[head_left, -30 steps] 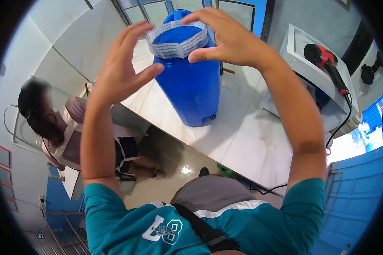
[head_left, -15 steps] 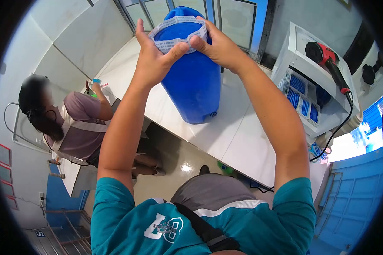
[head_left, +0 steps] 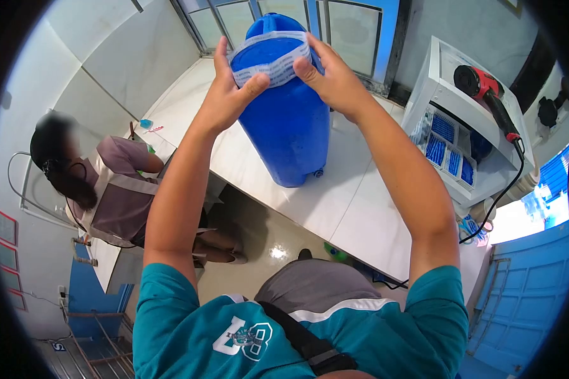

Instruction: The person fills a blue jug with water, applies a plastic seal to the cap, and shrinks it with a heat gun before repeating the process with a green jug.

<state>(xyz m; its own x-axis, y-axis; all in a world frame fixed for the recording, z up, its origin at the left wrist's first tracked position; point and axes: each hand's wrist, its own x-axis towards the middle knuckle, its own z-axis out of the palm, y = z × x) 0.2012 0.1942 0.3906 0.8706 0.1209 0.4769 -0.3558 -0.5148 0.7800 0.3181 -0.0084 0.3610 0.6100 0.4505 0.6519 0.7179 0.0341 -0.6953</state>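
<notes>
A tall blue plastic water container [head_left: 289, 136] stands upright on the white-tiled counter, its small tap low on the near side. Around its round blue lid [head_left: 265, 53] runs a whitish printed plastic seal band [head_left: 281, 71], loose and slightly crumpled. My left hand [head_left: 229, 93] grips the band's left side, thumb against the front and fingers on the outer edge. On the opposite side my right hand [head_left: 335, 79] holds the band, with its thumb at the front and fingers round the far edge. The fingertips behind the rim are partly hidden.
On the right, a red-and-black heat gun [head_left: 487, 91] lies on a white cabinet [head_left: 449, 101], its cord hanging down. Baskets of blue items [head_left: 452, 163] sit inside. A seated person [head_left: 123, 196] works at the left. The tiled counter [head_left: 335, 202] ends close to my body.
Both hands and the band have shifted slightly; my thumbs are a little farther apart. The seated person's arm has drawn back from the counter.
</notes>
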